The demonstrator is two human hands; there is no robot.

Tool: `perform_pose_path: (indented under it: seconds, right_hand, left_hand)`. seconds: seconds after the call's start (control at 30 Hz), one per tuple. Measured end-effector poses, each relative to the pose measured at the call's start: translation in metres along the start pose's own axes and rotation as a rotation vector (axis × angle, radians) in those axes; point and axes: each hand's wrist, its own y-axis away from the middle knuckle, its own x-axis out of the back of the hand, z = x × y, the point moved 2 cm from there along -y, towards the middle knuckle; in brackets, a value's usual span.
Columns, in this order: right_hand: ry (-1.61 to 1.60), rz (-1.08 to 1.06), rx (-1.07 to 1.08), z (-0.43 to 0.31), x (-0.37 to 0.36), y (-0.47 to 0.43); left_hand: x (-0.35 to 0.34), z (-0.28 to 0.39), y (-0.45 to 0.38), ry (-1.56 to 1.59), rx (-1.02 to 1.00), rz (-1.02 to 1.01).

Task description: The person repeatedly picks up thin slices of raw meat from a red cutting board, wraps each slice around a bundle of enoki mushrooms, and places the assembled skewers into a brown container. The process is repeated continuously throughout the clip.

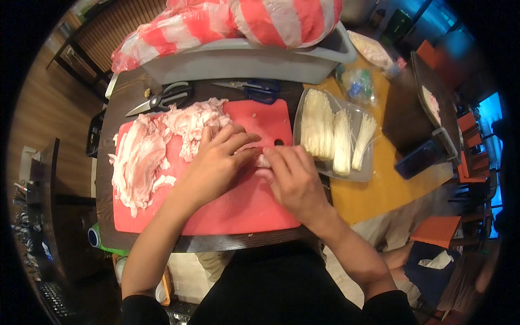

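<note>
On a red cutting board (243,211) lie two heaps of thin raw meat slices, one at the left (140,162) and one at the back (199,118). My right hand (294,183) pinches a small pale piece of meat (263,161), seemingly rolled, above the board's right half. Bent over from the other side, my left hand (221,158) has its fingertips beside that piece. Its thumb and palm side are hidden, so its hold is unclear. Bundles of enoki mushrooms (317,126) rest in a clear plastic tray (357,176) right of the board.
Black-handled scissors (164,99) and blue-handled scissors (262,90) lie behind the board. A grey tub (243,63) with red-and-white striped bags (284,20) stands farther back. At the right are a knotted plastic bag (359,85), a phone (418,160) and part of another person (406,264).
</note>
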Motion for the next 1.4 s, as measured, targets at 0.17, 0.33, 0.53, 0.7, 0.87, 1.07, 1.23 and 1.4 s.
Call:
perform_pose_path:
  seconds: [0.17,0.33,0.53,0.7,0.87,1.07,1.23,1.4]
  right_hand:
    - [0.240,-0.039,0.030,0.007,-0.022,-0.009]
    - [0.394,-0.125,0.214,0.012,-0.019,-0.033]
    - [0.322,-0.007,0.264,0.031,0.117,-0.029]
    - [0.368,0.078,0.206,0.149,0.325,-0.022]
    - [0.519,0.186,-0.217,0.256,0.420,-0.055]
    - [0.521,-0.539,-0.396,0.390,0.299,-0.102]
    - [0.348,-0.439,-0.453,0.432,0.283,-0.091]
    - [0.317,-0.385,-0.323,0.422,0.263,-0.087]
  left_hand:
    - [0.016,0.007,0.021,-0.097,0.232,0.110]
    - [0.045,0.039,0.065,-0.072,0.405,0.132]
    - [0.026,0.068,0.106,-0.093,0.411,0.326]
    - [0.000,0.060,0.145,-0.090,0.573,0.430]
    - [0.003,0.063,0.149,-0.229,0.584,0.572]
    - [0.011,0.069,0.131,-0.257,0.678,0.582]
    - [0.013,0.066,0.130,-0.269,0.712,0.618]
    - [0.008,0.063,0.141,-0.251,0.704,0.647]
